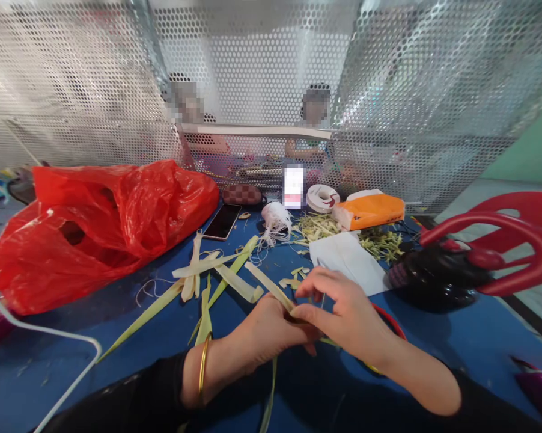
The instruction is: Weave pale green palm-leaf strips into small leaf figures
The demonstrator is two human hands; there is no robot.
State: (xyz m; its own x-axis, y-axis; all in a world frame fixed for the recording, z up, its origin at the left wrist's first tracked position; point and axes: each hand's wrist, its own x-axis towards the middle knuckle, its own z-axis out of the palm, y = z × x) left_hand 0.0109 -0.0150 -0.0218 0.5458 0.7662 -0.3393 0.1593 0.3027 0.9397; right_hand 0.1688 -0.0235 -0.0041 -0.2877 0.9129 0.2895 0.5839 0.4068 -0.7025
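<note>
Both my hands meet low in the middle of the view over a blue table [469, 343]. My left hand [266, 331], with a gold bangle on its wrist, is closed on a pale green leaf strip [271, 287] that runs up and to the left from my fingers. My right hand [343, 313] pinches the same strip from the right, thumb and forefinger pressed together, the other fingers curled above. A tail of the strip hangs down below my hands. Several more loose leaf strips [208, 270] lie on the table just beyond my left hand.
A big red plastic bag [100, 222] fills the left. A phone [223, 221], white thread spool [275, 218], tape roll [322, 198], orange packet [372, 210], white paper [350, 258] and leaf scraps lie behind. A black and red object [460, 264] stands right. Perforated metal screens enclose the table; people sit beyond.
</note>
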